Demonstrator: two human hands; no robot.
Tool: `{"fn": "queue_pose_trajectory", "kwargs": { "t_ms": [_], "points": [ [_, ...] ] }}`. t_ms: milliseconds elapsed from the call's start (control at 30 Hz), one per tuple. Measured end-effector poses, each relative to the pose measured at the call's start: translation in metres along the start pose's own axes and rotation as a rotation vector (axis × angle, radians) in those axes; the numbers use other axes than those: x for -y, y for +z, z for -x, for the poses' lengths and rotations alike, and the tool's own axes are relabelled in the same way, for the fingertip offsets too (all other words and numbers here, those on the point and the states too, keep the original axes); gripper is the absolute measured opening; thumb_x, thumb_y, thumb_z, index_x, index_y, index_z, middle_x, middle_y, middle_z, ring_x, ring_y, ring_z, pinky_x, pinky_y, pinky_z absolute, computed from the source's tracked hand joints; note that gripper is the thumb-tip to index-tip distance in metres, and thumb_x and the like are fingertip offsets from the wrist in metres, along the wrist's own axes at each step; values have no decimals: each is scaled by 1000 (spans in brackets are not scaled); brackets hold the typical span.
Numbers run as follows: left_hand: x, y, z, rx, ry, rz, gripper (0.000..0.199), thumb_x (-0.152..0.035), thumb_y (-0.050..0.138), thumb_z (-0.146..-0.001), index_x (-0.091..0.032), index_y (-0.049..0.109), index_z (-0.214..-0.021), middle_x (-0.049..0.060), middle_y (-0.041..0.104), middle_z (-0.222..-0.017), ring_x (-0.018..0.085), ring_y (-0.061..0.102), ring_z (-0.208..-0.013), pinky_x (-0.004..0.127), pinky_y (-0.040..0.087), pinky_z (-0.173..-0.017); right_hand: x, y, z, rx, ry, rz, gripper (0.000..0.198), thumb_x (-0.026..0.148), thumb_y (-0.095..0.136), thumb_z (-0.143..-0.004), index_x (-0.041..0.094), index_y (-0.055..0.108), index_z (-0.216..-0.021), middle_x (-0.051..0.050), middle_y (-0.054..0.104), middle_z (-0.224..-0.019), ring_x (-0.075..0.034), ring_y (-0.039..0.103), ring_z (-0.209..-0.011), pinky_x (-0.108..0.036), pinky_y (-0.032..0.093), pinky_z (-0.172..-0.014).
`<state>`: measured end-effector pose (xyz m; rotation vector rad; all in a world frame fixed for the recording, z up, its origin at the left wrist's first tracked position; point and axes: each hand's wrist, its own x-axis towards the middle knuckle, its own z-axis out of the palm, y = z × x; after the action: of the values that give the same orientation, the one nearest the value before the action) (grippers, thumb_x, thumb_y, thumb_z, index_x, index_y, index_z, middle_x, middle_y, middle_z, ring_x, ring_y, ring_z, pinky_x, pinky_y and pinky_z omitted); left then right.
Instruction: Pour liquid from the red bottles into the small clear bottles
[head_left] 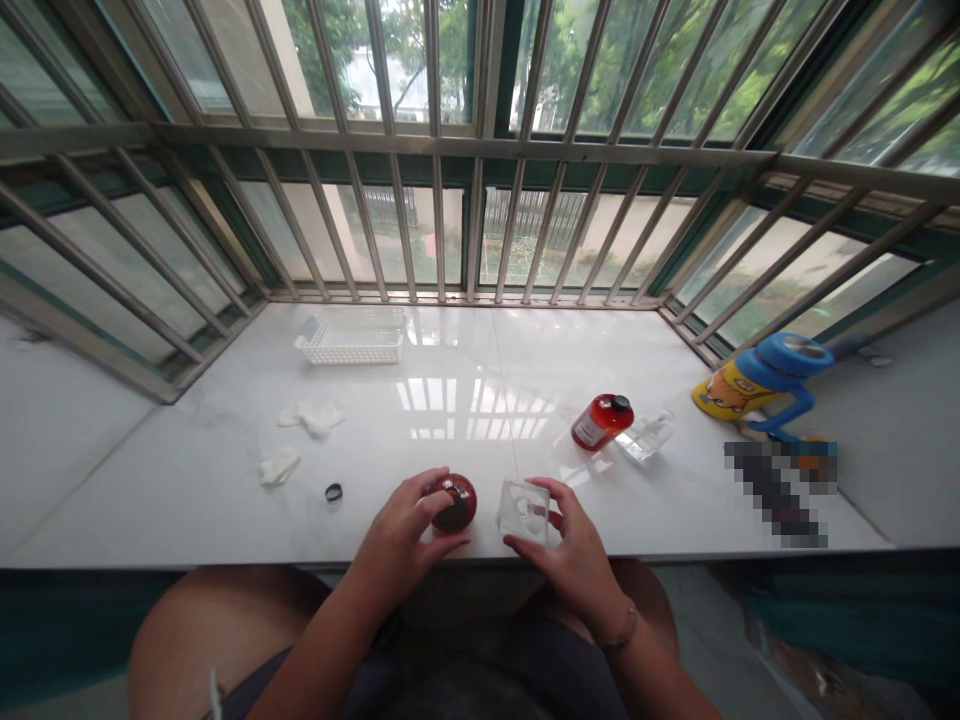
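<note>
My left hand (409, 525) is wrapped round a dark red bottle (459, 505) with a black top, at the front edge of the white counter (225, 500). One of its fingers rests on the bottle's top. A clear square glass bottle (523, 508) is gripped in my right hand (566, 540), close to the red one but apart from it. Left of my left hand lies a small black ring (334, 492). Beyond my right hand stands a second red bottle (602, 421) with a black cap and white label, beside another clear glass bottle (646, 436).
Crumpled white tissues (311, 418) lie on the left. Behind them sits a white plastic basket (351, 340). A large blue and yellow jug (761, 380) leans on the far right, near a blurred-out object (776, 495). Metal window bars (480, 150) enclose the back and sides.
</note>
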<state>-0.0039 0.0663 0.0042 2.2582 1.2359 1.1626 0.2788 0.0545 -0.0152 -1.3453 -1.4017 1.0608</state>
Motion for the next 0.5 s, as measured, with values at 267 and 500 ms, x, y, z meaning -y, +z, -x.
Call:
{"fn": "queue_pose_trajectory", "kwargs": {
  "t_ms": [267,500],
  "points": [
    [1,-1,-1,34,-32,30,51,-31,88,-89,-33,61,-132,11,67,-146,31,67,-134,52,60,-110,0,2,1,19,14,-4,71,38,96,-74,30,59,-135,-8,64,-139,-31,72,-118,-50,64,-105],
    [7,4,12,6,-220,253,106,-48,93,-81,-33,30,-165,17,50,-166,37,59,-146,60,53,-119,3,-1,1,-2,-8,7,69,38,96,-74,30,62,-134,-8,66,-136,-31,71,-117,-50,64,-104]
  ]
}}
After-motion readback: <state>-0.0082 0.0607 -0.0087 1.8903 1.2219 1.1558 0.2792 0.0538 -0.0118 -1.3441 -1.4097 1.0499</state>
